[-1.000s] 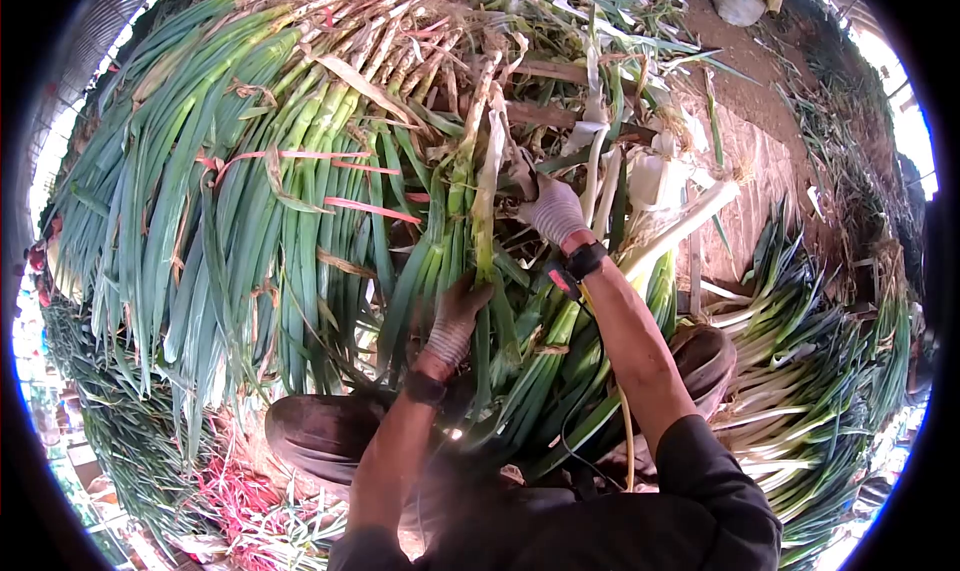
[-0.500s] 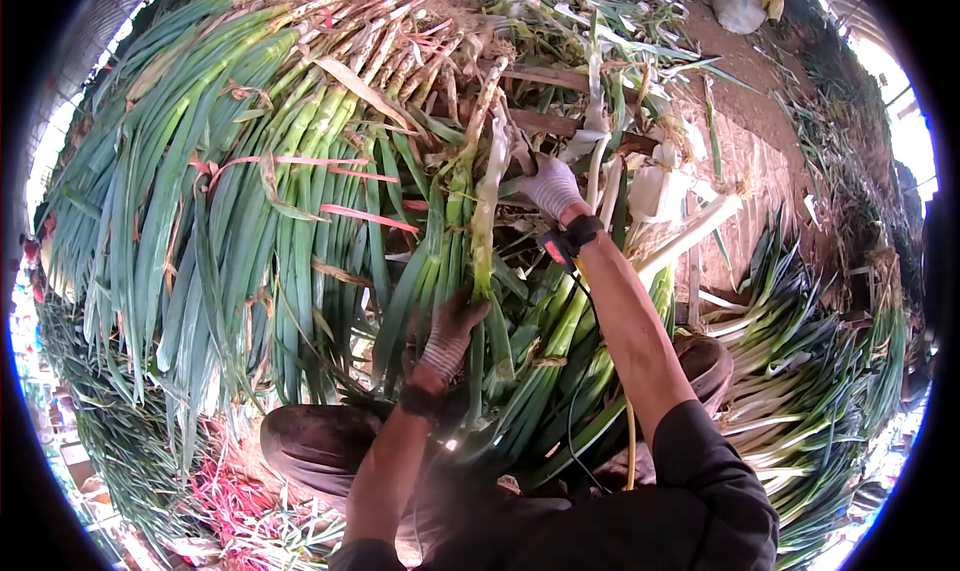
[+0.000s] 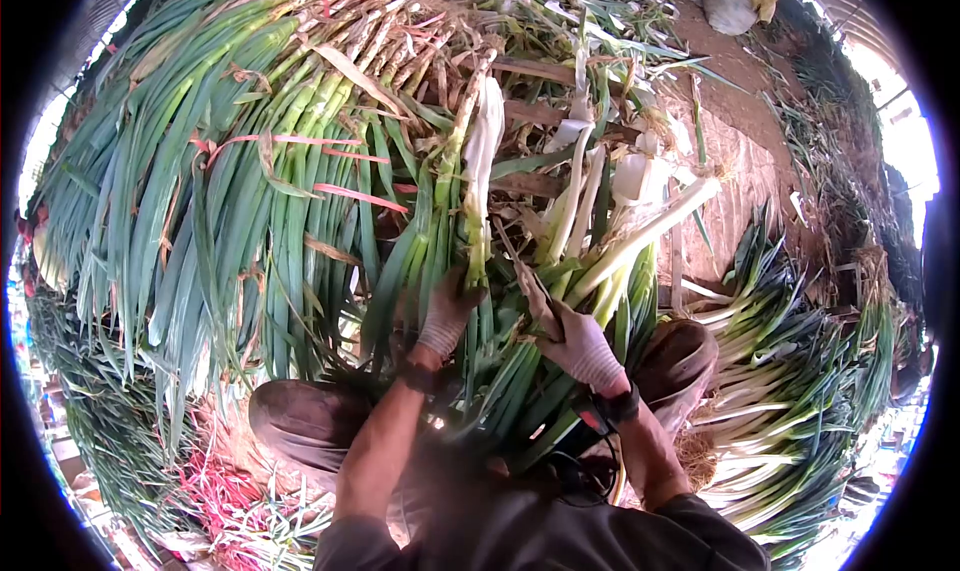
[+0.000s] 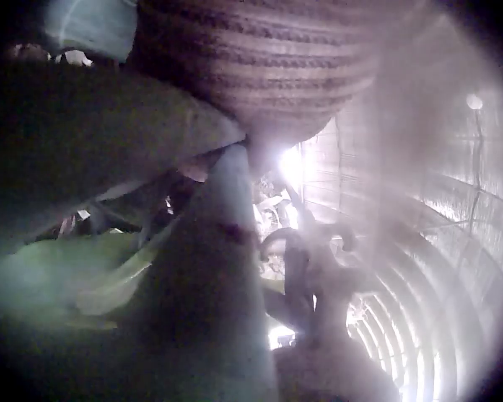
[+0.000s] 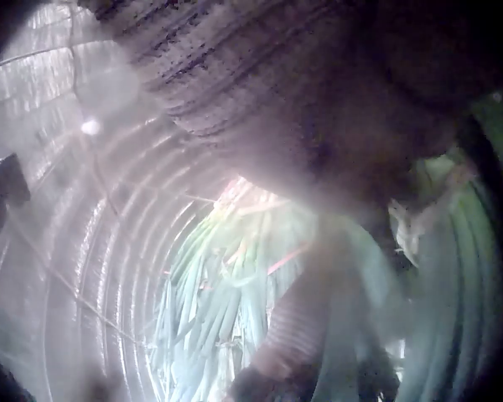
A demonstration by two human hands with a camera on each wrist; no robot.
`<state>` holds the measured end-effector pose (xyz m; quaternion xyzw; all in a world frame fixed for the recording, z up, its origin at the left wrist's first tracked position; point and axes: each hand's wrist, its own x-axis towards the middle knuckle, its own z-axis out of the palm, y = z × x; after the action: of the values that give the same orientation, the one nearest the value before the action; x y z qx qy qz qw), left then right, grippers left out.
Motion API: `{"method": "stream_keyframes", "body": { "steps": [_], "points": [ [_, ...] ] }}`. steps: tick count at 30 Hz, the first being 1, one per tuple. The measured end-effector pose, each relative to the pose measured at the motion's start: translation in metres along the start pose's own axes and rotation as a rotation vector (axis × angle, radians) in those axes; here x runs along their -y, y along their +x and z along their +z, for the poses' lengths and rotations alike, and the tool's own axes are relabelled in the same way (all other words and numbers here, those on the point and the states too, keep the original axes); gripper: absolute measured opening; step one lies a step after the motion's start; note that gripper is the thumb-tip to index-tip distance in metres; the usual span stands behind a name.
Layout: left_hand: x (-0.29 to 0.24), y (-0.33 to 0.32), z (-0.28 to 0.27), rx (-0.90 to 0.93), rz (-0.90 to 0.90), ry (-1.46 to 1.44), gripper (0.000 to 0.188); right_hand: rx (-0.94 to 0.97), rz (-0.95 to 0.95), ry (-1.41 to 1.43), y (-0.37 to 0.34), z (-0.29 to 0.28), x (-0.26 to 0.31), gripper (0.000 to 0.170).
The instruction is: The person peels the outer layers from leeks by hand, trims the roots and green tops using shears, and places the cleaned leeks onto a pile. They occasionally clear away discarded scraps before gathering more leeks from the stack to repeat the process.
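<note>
My left hand [image 3: 448,316], in a striped knit glove, grips a large green onion [image 3: 476,201] by its green part. The stalk stands up from the hand, and a pale, loose outer skin [image 3: 485,131] shows along its upper part. My right hand [image 3: 585,351], gloved too, pinches a long, narrow brownish piece [image 3: 525,276] that points up and to the left; I cannot tell whether it is a withered leaf or a blade. The left glove [image 4: 260,67] fills the top of the left wrist view, beside blurred green leaves [image 4: 210,285].
A big heap of green onions [image 3: 230,191] with pink ties [image 3: 360,198] lies to the left. Thick white stalks [image 3: 650,231] rest at the right, over a board [image 3: 725,171]. More green onions [image 3: 780,401] spread beyond the right knee [image 3: 680,356]; pink strips [image 3: 215,491] lie at lower left.
My right hand has drawn back from the middle of the stalk, down towards the body, with the brownish piece in it. The left hand keeps its hold on the green onion, nearly in place.
</note>
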<state>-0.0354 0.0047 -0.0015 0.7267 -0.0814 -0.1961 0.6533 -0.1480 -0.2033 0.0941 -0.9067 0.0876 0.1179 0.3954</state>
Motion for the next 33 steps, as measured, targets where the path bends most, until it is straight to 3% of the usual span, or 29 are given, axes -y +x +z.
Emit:
{"method": "stream_keyframes", "body": {
  "steps": [2,9,16,17,18,20,21,24,26,27,28,29,30,31,33],
  "points": [
    [-0.016,-0.005,0.0,0.036,-0.052,0.04,0.047,0.049,0.0,0.048,-0.016,0.002,-0.005,0.058],
    [-0.005,-0.013,0.026,0.01,0.063,-0.115,0.046,0.044,-0.001,0.083,-0.041,-0.004,-0.005,0.062],
    [-0.003,-0.027,0.059,-0.003,0.135,0.431,0.051,-0.146,-0.033,0.134,-0.027,-0.008,-0.011,0.067],
    [-0.003,-0.03,0.064,0.103,-0.056,0.381,0.055,-0.126,0.075,0.157,-0.028,-0.016,-0.006,0.067],
    [0.001,-0.036,0.071,0.129,0.023,0.454,0.055,-0.1,0.226,0.139,-0.023,-0.026,0.003,0.067],
    [0.012,-0.053,0.085,0.177,0.172,0.605,0.054,-0.191,0.133,0.222,-0.009,-0.026,-0.01,0.066],
    [0.002,-0.063,0.087,0.185,0.088,0.653,0.052,-0.19,0.057,0.127,-0.001,-0.029,-0.006,0.065],
    [-0.003,-0.062,0.066,0.296,0.244,0.736,0.057,-0.103,-0.088,0.102,0.012,-0.016,0.007,0.065],
    [-0.06,-0.042,0.025,0.337,-0.035,0.825,0.033,-0.118,-0.048,0.115,0.02,-0.013,0.026,0.062],
    [-0.081,-0.031,0.004,0.204,0.086,0.979,0.018,-0.139,-0.059,0.111,0.026,-0.007,0.028,0.061],
    [-0.01,-0.004,-0.026,-0.12,0.339,0.722,0.025,-0.164,-0.066,0.107,0.03,-0.002,0.03,0.06],
    [-0.058,0.013,-0.032,-0.192,0.05,1.042,0.027,-0.04,-0.025,0.082,0.034,0.001,0.037,0.057],
    [-0.062,0.03,-0.045,-0.249,0.064,1.08,0.03,-0.007,-0.155,0.004,0.04,0.014,0.03,0.054],
    [-0.071,0.048,-0.053,-0.2,-0.104,1.247,0.034,-0.011,-0.14,0.002,0.041,0.019,0.033,0.052],
    [-0.057,0.06,-0.061,-0.284,0.141,1.298,0.039,0.006,-0.026,0.01,0.046,0.02,0.044,0.045]
  ]
}}
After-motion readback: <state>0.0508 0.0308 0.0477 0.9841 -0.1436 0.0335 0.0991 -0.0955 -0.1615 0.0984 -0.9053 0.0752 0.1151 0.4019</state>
